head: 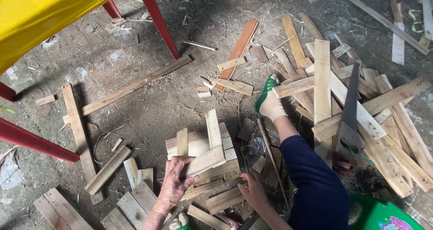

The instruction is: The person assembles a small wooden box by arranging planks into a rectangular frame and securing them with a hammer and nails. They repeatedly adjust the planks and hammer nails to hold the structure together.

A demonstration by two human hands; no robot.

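Low in the middle of the frame, a small stack of pale sawn wooden slats (203,153) sits on the dusty concrete floor (149,99), some pieces lying flat and two short ones standing up out of it. The left hand (173,182) is closed around the end of one short pale slat (205,161), thumb on top and fingers curled under, holding it across the top of the stack. The right hand (253,191) sits just right of the stack, fingers bent loosely down onto the lowest boards; it rests on them rather than gripping, though its fingertips are partly hidden. To my eye a piece is being fitted or squared onto the stack, and the next move calls for steadying the lower boards while the held slat is set flush. Further out, a sock-clad foot in a green sandal (269,101) is planted right of centre, its leg in dark blue cloth. A hand saw with a grey blade (351,113) lies on a big heap of long offcuts (388,122) at the right. A yellow plastic chair with red legs (40,13) fills the upper left
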